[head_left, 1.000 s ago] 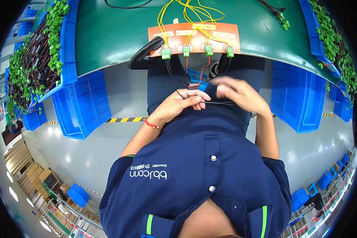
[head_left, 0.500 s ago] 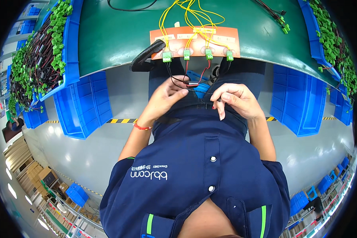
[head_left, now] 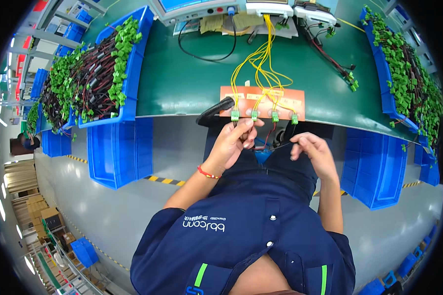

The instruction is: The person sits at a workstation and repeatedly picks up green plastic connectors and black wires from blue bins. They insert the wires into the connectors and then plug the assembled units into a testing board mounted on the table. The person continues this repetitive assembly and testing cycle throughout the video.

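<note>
An orange board (head_left: pixel 226 92) at the table's front edge carries a row of several green terminal connectors (head_left: pixel 275 117), with yellow wires (head_left: pixel 267 49) on their far side. My left hand (head_left: pixel 230 147) is closed just below the second connector from the left (head_left: pixel 254 115). Its thumb and fingertips pinch at the wires there, partly hidden by the fingers. A red wire (head_left: pixel 268 136) hangs from the third connector. My right hand (head_left: pixel 314 151) is to the right and lower, its thumb and finger pinched on a thin black wire (head_left: pixel 282 145) that stretches toward my left hand.
Blue bins (head_left: pixel 132 93) full of green-ended cables flank the green table (head_left: pixel 157 93). More blue bins (head_left: pixel 115 157) stand below. A black strap-like piece (head_left: pixel 214 112) projects off the board's left end. Instruments (head_left: pixel 197 11) and a loose cable bundle (head_left: pixel 332 61) lie farther back.
The view has shifted, showing more of the table's back. My left hand has risen from the hanging wires to the second connector. My right hand has moved away from it, to the right.
</note>
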`<state>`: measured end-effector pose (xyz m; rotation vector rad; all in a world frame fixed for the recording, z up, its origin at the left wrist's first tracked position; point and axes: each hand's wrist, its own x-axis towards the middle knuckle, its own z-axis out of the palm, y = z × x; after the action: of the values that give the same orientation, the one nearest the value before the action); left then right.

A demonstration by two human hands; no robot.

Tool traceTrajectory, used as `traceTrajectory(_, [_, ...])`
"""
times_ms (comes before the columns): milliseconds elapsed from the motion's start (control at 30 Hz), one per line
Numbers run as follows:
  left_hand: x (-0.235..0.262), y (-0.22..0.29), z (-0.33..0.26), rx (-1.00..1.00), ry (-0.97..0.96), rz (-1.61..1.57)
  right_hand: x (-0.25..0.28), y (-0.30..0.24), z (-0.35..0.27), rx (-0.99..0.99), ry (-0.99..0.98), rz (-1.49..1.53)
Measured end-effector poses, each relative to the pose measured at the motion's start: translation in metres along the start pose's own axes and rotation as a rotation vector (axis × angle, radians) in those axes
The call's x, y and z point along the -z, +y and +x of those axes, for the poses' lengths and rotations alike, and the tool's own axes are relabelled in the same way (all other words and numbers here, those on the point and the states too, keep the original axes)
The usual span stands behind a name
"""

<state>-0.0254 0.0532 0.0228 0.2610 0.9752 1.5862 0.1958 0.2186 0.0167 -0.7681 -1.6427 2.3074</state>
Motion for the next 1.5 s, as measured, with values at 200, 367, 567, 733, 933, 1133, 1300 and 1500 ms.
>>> traceTrajectory(200, [-0.007, -0.007, -0.011, -0.004, -0.003, -0.05, -0.036, 0.008, 0.016, 0.069, -0.112, -0.03])
traceTrajectory(367, [-0.011, -0.009, -0.019, -0.009, -0.025, -0.104, -0.057, -0.004, 0.017, 0.037, -0.177, 0.231])
traceTrajectory(567, [-0.003, -0.003, -0.042, 0.133, -0.119, -0.15, -0.05, 0.013, 0.013, 0.072, -0.333, 0.194])
traceTrajectory(733, [-0.006, -0.004, -0.069, 0.185, -0.207, 0.157, -0.045, -0.037, -0.026, 0.216, -0.399, -0.786])
traceTrajectory(933, [-0.005, 0.008, -0.047, 0.04, -0.04, 0.124, -0.037, -0.15, -0.086, 1.04, -0.552, -0.419])
traceTrajectory(1133, [-0.03, -0.004, -0.033, 0.043, -0.049, 0.234, -0.073, -0.199, -0.098, 1.067, -1.249, -0.24])
traceTrajectory(1300, [-0.03, -0.018, -0.032, 0.081, -0.047, 0.223, -0.065, -0.201, -0.103, 1.045, -1.333, -0.342])
traceTrajectory(1500, [-0.032, -0.02, -0.028, 0.103, -0.018, 0.239, -0.056, -0.204, -0.111, 1.143, -1.321, -0.446])
